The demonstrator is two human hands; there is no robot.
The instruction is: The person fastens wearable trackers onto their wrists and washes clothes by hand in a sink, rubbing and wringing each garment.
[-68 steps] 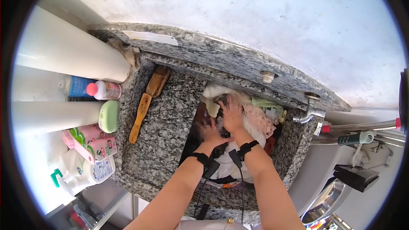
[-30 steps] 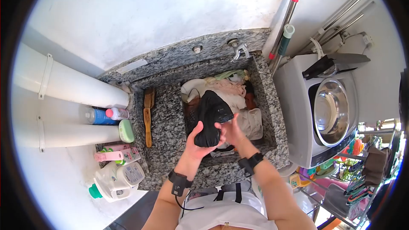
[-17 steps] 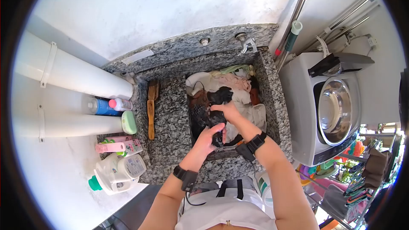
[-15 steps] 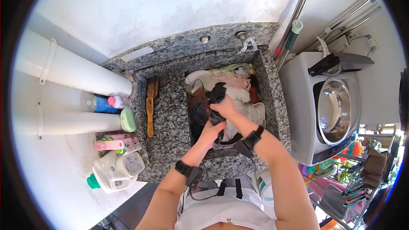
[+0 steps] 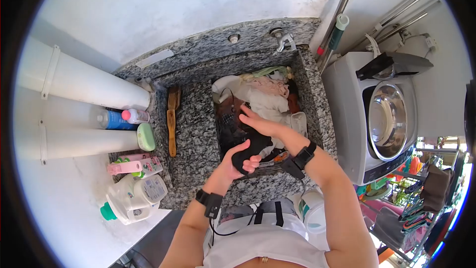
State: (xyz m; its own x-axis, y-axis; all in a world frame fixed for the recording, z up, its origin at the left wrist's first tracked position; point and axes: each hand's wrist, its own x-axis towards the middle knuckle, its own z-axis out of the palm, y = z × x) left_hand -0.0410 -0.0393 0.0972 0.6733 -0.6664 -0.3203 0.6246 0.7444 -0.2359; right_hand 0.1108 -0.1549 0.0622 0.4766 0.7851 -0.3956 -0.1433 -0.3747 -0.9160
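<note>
My left hand (image 5: 233,163) is closed around a bunched black cloth (image 5: 254,150) over the front of the granite sink basin. Its thumb lies on top and its fingers wrap underneath. Just above the cloth, my right hand (image 5: 260,123) has its fingers stretched out, with the palm edge against or very near the black fabric. Behind and to the right, wet white clothes (image 5: 265,100) fill the basin, along with a pale pink piece (image 5: 277,88) and a green one (image 5: 265,73). Dark fabric (image 5: 230,126) lies in the basin's left part.
A wooden brush (image 5: 172,121) rests on the granite ledge (image 5: 196,119) to the left. Bottles, a green soap case (image 5: 146,136) and a large detergent jug (image 5: 131,193) stand farther left. The tap (image 5: 283,39) is at the back; a washing machine holding a metal bowl (image 5: 387,121) stands right.
The black cloth has come nearer to me and is gathered in my left hand. My right hand has let go of it and straightened its fingers.
</note>
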